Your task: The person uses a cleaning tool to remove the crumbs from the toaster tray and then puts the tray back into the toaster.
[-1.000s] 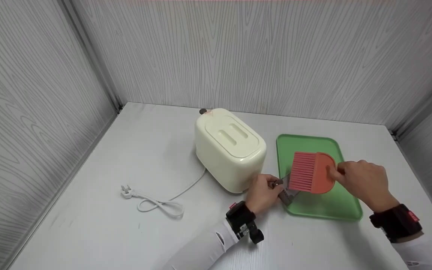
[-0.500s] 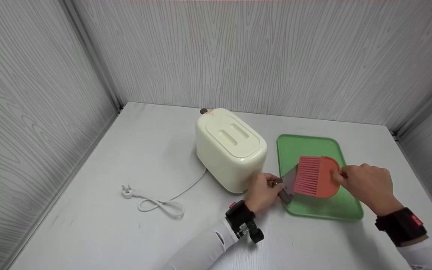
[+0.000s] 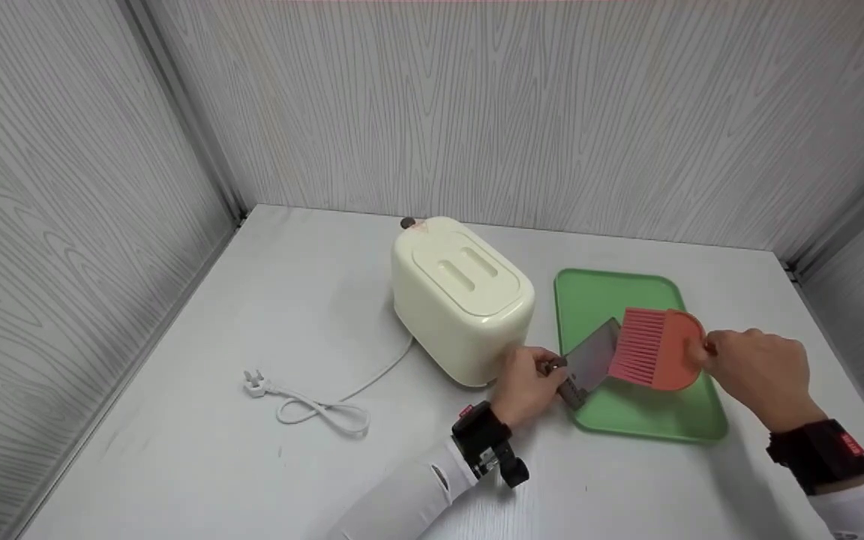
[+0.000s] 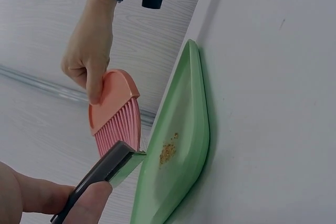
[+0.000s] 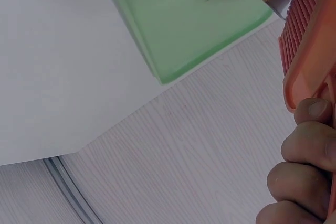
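My left hand (image 3: 526, 386) pinches the dark handle end of a thin grey metal crumb tray (image 3: 592, 358), beside the near end of a cream toaster (image 3: 439, 315). The plate reaches out over a green tray (image 3: 589, 289). In my right hand (image 3: 760, 371) is a small orange hand brush (image 3: 678, 352) with pink bristles, gripped at its right side. Its bristle tips lie at the plate's far right end. Crumbs (image 4: 168, 153) lie in a small pile on the green tray in the left wrist view. Brown crumbs also line the plate's edge in the right wrist view.
A white power cord (image 3: 319, 409) with a looped end and a plug (image 3: 256, 384) lies on the white table (image 3: 177, 450) left of the toaster. Wood-grain panels (image 3: 477, 112) enclose the table at the back and on both sides.
My right hand and the brush have moved right along the crumb tray, uncovering more of its plate. My left hand, the toaster and the green tray stay in place.
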Demonstrator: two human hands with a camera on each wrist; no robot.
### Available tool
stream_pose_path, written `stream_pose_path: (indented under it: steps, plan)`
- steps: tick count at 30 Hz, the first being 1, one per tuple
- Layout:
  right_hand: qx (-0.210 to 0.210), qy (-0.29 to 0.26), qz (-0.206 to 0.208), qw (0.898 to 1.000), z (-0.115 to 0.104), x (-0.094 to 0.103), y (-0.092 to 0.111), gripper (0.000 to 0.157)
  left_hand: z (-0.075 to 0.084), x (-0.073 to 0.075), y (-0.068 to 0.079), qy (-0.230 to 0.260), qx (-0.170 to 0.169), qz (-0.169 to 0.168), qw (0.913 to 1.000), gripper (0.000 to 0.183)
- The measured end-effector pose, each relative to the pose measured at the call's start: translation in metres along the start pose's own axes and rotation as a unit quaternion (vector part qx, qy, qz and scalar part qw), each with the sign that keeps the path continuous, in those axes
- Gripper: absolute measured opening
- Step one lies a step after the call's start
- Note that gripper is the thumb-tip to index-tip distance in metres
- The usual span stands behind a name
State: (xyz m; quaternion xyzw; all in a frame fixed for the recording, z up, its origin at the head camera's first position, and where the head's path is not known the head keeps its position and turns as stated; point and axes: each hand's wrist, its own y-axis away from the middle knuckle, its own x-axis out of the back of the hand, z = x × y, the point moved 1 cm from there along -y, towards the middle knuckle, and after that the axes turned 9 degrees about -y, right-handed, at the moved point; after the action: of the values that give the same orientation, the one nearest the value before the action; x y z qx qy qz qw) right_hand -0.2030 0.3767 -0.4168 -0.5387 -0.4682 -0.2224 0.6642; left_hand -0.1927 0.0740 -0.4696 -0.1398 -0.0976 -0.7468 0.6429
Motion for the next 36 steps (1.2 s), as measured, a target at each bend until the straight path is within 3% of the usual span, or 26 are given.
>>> stream_pose_path:
  steps: [3,8,14,23,31,36]
  plan:
    - [-0.01,-0.003,-0.001,1.0,0.005,-0.001,0.001,0.053,0.0,0.0,0.0,-0.008,0.001,0.001,1.0,0.009]
    - [-0.072,-0.021,-0.053,0.996,0.016,-0.002,0.002,0.053,0.001,0.001,0.0,-0.008,0.004,0.0,1.0,0.009]
    - [-0.103,-0.032,-0.07,0.992,0.027,-0.002,0.006,0.054,0.0,0.0,0.001,-0.014,-0.006,0.004,0.9999,0.008]
    - [-0.113,-0.034,-0.05,0.992,0.03,0.004,-0.002,0.055,-0.002,-0.002,0.0,-0.017,0.003,0.004,0.9998,0.008]
    - [-0.084,-0.036,0.019,0.996,0.013,0.004,-0.024,0.055,-0.002,-0.001,0.001,0.003,0.004,0.004,1.0,0.008]
    - [-0.098,-0.055,0.001,0.994,0.005,-0.001,-0.03,0.055,-0.002,-0.001,0.0,0.007,0.004,0.0,1.0,0.008]
